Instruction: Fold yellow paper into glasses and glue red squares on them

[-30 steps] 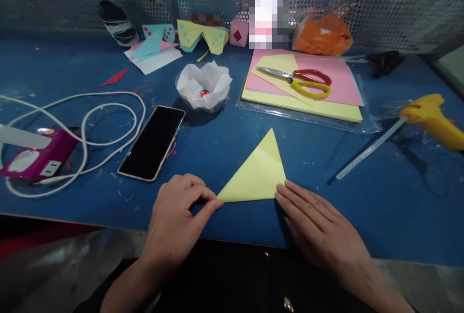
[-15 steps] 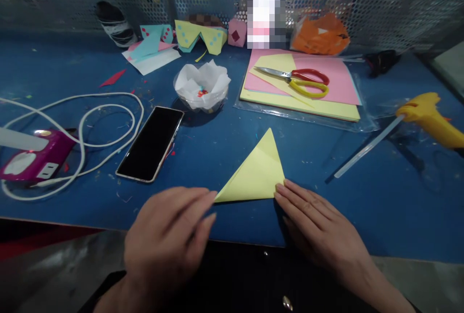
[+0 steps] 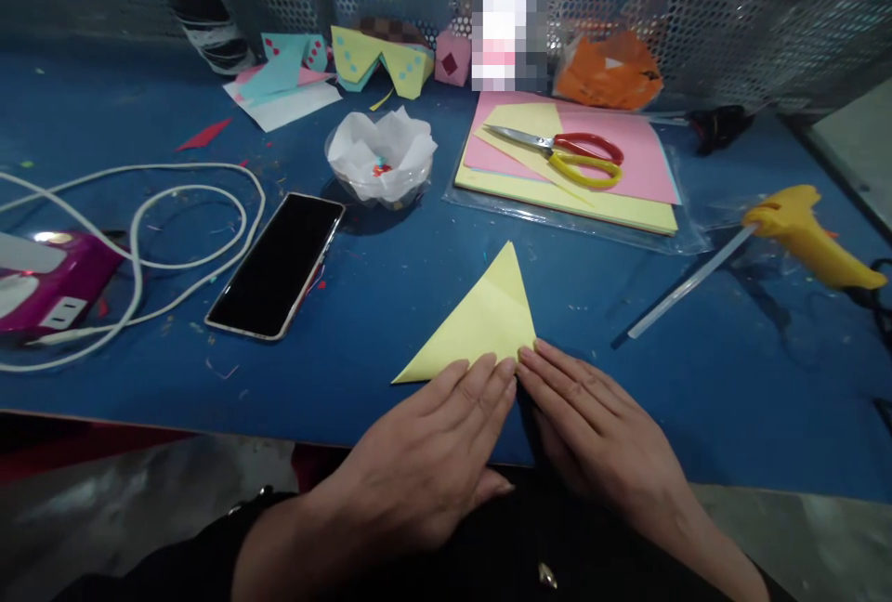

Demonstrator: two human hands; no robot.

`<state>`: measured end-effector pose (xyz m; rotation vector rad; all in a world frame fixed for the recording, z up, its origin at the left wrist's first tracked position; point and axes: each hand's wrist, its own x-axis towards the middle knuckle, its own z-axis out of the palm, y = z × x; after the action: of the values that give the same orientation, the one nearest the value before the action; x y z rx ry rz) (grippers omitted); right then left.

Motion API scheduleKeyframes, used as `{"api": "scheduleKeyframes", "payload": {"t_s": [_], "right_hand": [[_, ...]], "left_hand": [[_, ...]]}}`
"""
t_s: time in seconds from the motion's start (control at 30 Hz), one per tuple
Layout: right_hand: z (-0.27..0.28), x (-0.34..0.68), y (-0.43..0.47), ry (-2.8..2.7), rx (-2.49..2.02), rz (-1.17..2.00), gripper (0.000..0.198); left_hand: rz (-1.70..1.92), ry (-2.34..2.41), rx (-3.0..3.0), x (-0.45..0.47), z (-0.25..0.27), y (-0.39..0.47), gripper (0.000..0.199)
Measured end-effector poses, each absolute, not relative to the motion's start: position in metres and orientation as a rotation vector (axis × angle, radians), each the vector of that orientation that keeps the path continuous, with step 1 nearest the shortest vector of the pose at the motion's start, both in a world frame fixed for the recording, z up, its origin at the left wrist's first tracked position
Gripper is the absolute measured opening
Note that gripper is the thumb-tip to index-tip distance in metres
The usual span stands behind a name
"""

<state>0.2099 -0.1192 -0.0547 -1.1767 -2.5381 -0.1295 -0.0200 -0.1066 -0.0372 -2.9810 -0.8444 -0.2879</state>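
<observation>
A sheet of yellow paper (image 3: 480,314), folded into a triangle, lies flat on the blue table near its front edge. The fingers of my left hand (image 3: 439,444) stretch flat over the paper's lower edge, their tips close to its right corner. My right hand (image 3: 592,425) rests its outstretched fingertips on that lower right corner. The fingertips of both hands almost meet there. Neither hand grips anything; the right thumb is hidden.
Left of the paper lie a phone (image 3: 279,266), a white cable (image 3: 257,198) and a purple device (image 3: 62,281). Behind stand a paper-lined bowl (image 3: 380,156) and scissors (image 3: 592,165) on coloured sheets (image 3: 648,156). A yellow glue gun (image 3: 794,221) lies right, its glue stick pointing inward.
My left hand has moved right from the triangle's left tip and now lies along its lower edge. The triangle looks flatter on its left side. My right hand stays at the right corner.
</observation>
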Motion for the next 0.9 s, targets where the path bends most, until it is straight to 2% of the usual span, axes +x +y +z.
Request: {"api": "scheduleKeyframes", "payload": {"t_s": [0.3, 0.7, 0.9], "right_hand": [[-0.057, 0.212, -0.120, -2.545, -1.157, -0.098, 0.040], [-0.055, 0.211, -0.121, -2.530, -1.183, -0.047, 0.043], [-0.052, 0.210, -0.121, -2.525, -1.186, -0.017, 0.042]], "left_hand": [[-0.229, -0.899, -3.022, -0.020, -0.039, -0.112, 0.066], [-0.399, -0.911, -2.854, -0.039, -0.037, -0.119, 0.059], [-0.358, -0.906, -2.796, -0.058, -0.039, -0.120, 0.061]]}}
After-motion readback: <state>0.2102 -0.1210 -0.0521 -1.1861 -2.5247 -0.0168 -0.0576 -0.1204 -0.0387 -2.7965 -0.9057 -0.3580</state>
